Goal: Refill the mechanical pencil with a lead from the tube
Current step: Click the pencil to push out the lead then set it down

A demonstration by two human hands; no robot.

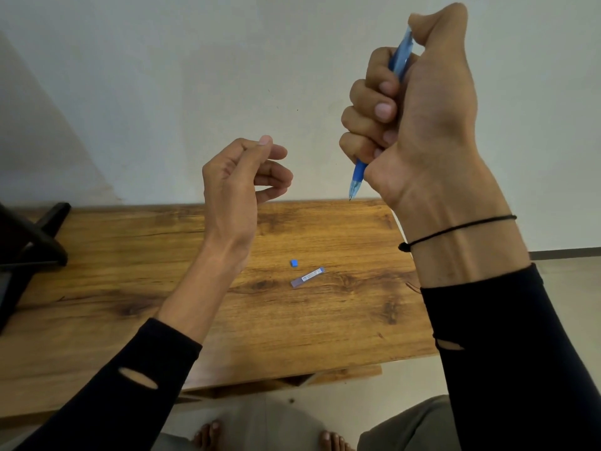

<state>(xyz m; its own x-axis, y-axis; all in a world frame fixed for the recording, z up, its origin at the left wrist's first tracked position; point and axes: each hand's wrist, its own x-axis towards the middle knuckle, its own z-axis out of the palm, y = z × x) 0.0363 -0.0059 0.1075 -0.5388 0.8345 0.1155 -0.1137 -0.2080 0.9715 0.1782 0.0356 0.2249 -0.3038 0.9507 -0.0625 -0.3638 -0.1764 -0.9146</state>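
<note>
Right hand (419,102): I see it fisted round the pencil (399,61), tip down, thumb on the top end, raised above the table's far edge.
Left hand (240,177): raised, loosely curled, thumb and forefinger pinched together; I cannot tell whether a lead sits between them.
Tube (307,277): lying flat on the table (130,255), between my forearms.
Cap (294,262): small, blue, just beside the tube.

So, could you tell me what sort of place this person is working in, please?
Probably a plain room at home or a simple study corner: a bare wooden table against an unadorned pale wall, and bare feet on the floor beneath.
</note>
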